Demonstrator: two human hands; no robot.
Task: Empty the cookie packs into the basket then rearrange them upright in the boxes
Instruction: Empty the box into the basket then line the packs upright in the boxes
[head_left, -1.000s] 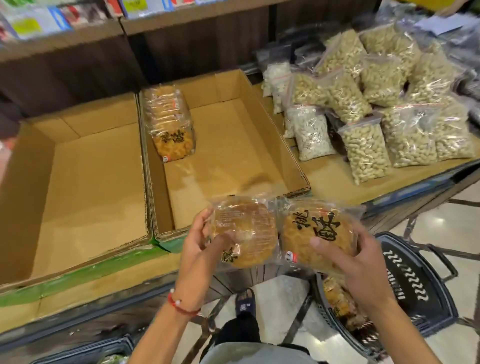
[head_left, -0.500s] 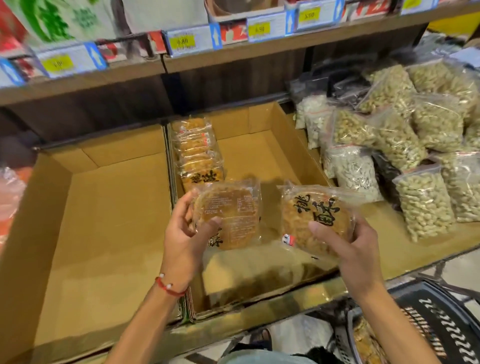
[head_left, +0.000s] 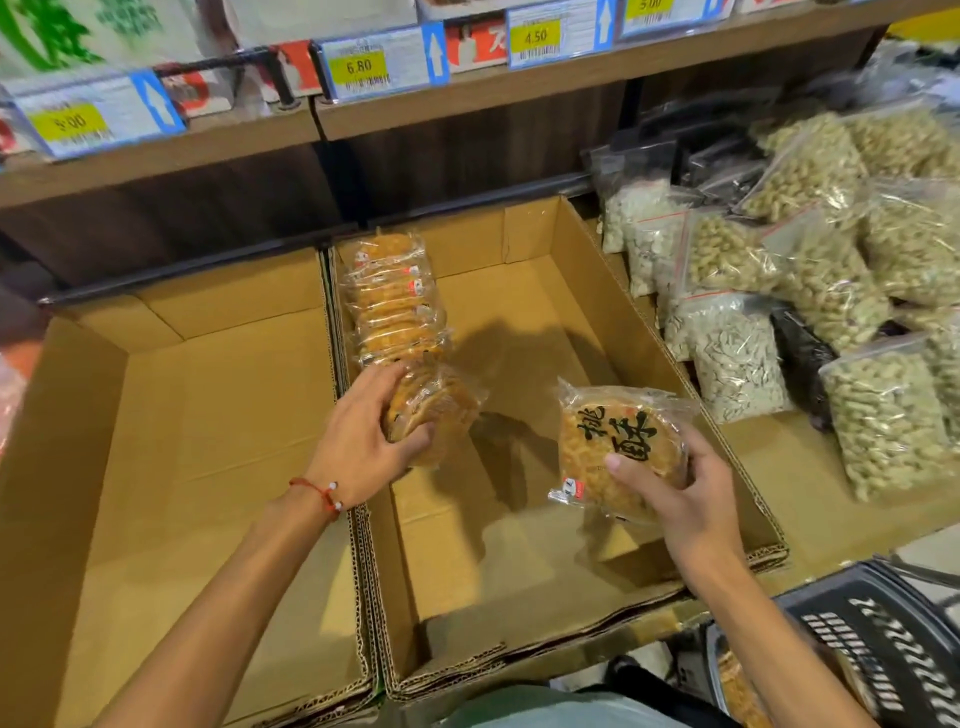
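Shelf boxes (head_left: 545, 312) beside nut bags (head_left: 810, 270); left hand (head_left: 358, 441), right hand (head_left: 685, 499) each round a cookie pack (head_left: 618, 452)

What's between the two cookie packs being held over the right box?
Head view: nothing but the right box, its bare cardboard floor in shadow. The left pack and right pack don't touch.

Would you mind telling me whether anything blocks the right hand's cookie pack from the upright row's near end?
Yes: the left hand, gripping a second pack, sits at the near end of the row. Otherwise only bare box floor separates the row from the cookie pack in the right hand.
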